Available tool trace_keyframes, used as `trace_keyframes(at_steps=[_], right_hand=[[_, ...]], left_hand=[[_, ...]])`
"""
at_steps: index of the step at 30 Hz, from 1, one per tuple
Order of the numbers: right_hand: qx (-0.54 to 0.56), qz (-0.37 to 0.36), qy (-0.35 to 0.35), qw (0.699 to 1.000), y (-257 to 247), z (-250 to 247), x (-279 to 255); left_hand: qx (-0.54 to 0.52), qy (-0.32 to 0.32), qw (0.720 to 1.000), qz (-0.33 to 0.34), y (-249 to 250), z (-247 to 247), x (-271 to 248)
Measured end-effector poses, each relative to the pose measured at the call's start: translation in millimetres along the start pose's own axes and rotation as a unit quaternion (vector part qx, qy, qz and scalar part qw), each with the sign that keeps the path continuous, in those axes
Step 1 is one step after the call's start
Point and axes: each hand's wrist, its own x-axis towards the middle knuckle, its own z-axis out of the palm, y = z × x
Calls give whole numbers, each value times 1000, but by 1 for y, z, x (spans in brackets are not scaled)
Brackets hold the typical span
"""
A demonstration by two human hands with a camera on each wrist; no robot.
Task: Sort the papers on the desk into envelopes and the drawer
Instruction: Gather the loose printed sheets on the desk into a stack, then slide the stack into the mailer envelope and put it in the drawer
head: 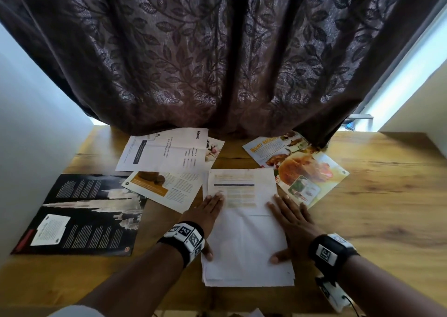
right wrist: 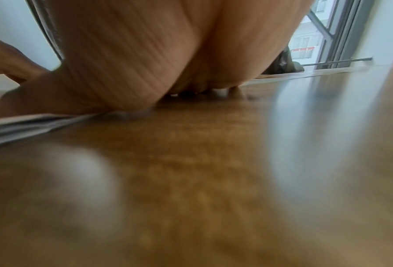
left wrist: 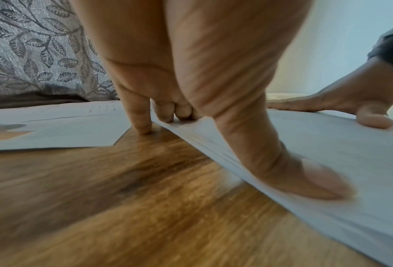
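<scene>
A stack of white papers [head: 246,239] lies in the middle of the wooden desk [head: 377,196], its top sheet printed with a table. My left hand [head: 212,225] lies along the stack's left edge with straight fingers and its thumb on top. My right hand [head: 285,229] mirrors it on the right edge, thumb on the paper. In the left wrist view the left hand [left wrist: 245,151] has its thumb on the stack [left wrist: 328,144], whose edge sits slightly raised. In the right wrist view the right hand [right wrist: 122,72] is blurred beside the stack [right wrist: 19,126]. No envelope or drawer shows.
Loose papers surround the stack: a white receipt [head: 167,150], a food leaflet [head: 167,188], a black magazine spread [head: 82,212] at the left and a colourful food flyer [head: 300,164] at the right. A dark leaf-patterned curtain [head: 217,63] hangs over the desk's far edge.
</scene>
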Motion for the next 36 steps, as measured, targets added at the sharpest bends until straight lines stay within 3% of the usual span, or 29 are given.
trace_keyframes(at_steps=[9, 12, 16, 19, 23, 24, 26, 28, 31, 32, 34, 36], right_hand=[[42, 107, 38, 993, -3, 25, -41], [74, 160, 118, 977, 7, 49, -83], [198, 275, 303, 891, 29, 99, -154], [218, 376, 329, 839, 39, 144, -195], [319, 397, 351, 786, 43, 177, -217], [362, 407, 367, 754, 44, 181, -215], [452, 447, 393, 665, 49, 193, -207], [551, 498, 359, 565, 53, 202, -192], [756, 479, 257, 364, 55, 215, -171], [800, 453, 243, 311, 55, 220, -163], [850, 395, 247, 246, 58, 227, -146], [877, 337, 257, 228, 60, 223, -133]], left_hand=[[17, -4, 1000, 21, -5, 1, 2], [33, 21, 999, 34, -1, -6, -4], [28, 120, 988, 96, 42, -20, 1], [17, 136, 971, 196, 108, -21, 9], [50, 100, 947, 302, 187, -2, 19], [73, 95, 939, 322, 203, 4, 21], [85, 58, 935, 340, 231, 15, 21], [93, 14, 938, 333, 246, 25, 17], [132, -28, 942, 308, 255, 43, 12], [139, -22, 943, 301, 254, 47, 10], [143, 0, 945, 294, 253, 51, 7], [138, 6, 948, 285, 255, 51, 4]])
